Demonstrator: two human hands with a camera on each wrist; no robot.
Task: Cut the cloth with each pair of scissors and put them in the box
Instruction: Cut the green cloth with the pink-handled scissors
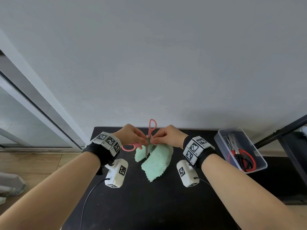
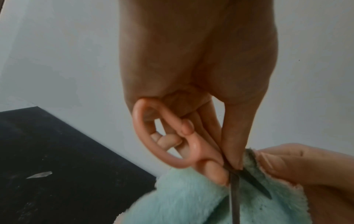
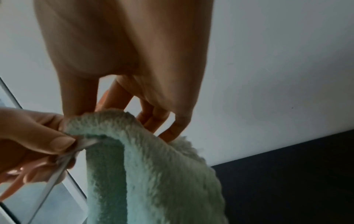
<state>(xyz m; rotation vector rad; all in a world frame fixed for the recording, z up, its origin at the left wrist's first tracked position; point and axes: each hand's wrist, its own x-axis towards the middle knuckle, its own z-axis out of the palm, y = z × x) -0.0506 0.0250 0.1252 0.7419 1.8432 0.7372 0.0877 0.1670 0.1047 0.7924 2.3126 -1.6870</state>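
Gripping the pink scissors [image 1: 150,138] by their loops, the left hand [image 1: 131,135] points the open blades down astride the green cloth [image 1: 156,161], whose top edge the right hand [image 1: 169,136] pinches above the tabletop [image 1: 149,205], box [image 1: 262,165] rightward.

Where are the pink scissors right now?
In the head view the pink scissors sit mid-table, held by the left hand, blades pointing down into the green cloth that the right hand pinches; the clear box lies to their right.
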